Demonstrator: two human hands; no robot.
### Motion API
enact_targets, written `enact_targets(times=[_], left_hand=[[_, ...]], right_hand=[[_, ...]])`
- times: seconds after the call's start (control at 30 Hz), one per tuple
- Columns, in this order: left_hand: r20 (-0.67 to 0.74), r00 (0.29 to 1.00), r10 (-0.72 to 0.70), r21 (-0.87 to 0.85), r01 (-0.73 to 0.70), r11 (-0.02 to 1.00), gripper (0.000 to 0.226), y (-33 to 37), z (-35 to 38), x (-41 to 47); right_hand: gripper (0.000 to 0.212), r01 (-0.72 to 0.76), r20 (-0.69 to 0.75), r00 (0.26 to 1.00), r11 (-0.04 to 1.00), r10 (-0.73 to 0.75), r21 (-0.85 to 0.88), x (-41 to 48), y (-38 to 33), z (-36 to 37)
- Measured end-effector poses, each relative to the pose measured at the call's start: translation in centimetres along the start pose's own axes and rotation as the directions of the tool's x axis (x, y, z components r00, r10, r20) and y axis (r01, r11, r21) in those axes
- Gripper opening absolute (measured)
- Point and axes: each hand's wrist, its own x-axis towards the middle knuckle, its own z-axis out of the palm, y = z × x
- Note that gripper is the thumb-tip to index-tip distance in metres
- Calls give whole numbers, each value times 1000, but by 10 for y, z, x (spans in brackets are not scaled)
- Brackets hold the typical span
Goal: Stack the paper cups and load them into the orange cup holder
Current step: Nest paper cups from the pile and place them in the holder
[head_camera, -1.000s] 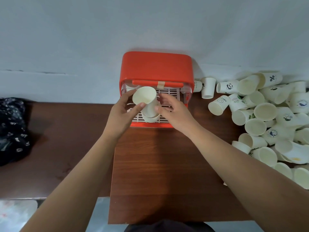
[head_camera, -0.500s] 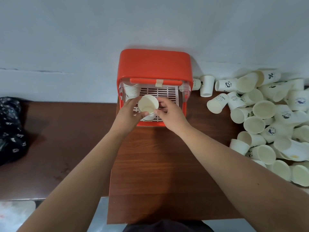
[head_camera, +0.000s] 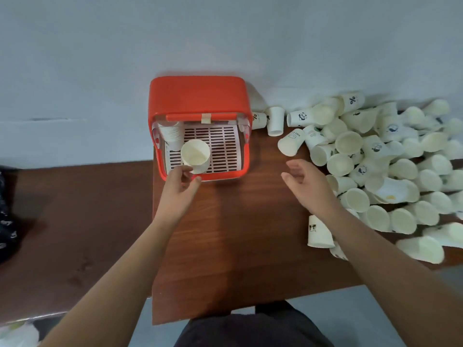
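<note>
Pale grey-blue wall (head_camera: pixel 225 33) across upper half, evenly lit (faint horizontal line low at left). Reddish-brown wood-grain table (head_camera: pixel 238 246) set against it. Darker, scuffed brown surface (head_camera: pixel 75 221) adjoining at left. Black patterned fabric (head_camera: pixel 6 216) at far left edge. Grey floor (head_camera: pixel 338 319) beyond near table edge. Soft, diffuse light.

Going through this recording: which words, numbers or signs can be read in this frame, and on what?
"%": on the side of a paper cup at the back of the pile.
"HELL": upside down on a lying cup; probably "HELLO", but the end is blurred.
Small print beside the pictures on the panda cup and cow cup: too blurred to read.
Orange cup holder: no text visible.
</note>
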Motion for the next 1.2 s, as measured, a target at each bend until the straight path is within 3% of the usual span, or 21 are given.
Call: enact_targets(times=[0.2,0.37,0.53,0.77,0.93,1.07,1.2], left_hand=[[286,958,10,200,-70,977,15,27,71,-32],[407,912,-50,301,-82,950,19,50,150,-64],[396,893,-214,360,63,931,24,55,239,-90],[335,843,-422,303,327,895,53,46,321,-101],[269,847,-458,274,389,880,68,34,347,-104],[230,871,-434,284,366,886,62,34,354,-103],[149,883,-446,172,421,891,61,30,339,-109]], right_hand=[[41,-96,-78,993,988,87,-120,-49,87,-48],[35,-171,-61,984,983,167,-70,-85,150,-61],[35,-116,100,987,989,126,-95,-106,196,-51],[40,140,246,965,970,-89,-199,-87,225,-41],[47,214,246,953,968,-177,-131,-95,245,-41],[29,250,135,963,957,-232,-145,-106,264,-42],[32,236,127,968,960,-218,-150,-108,266,-43]])
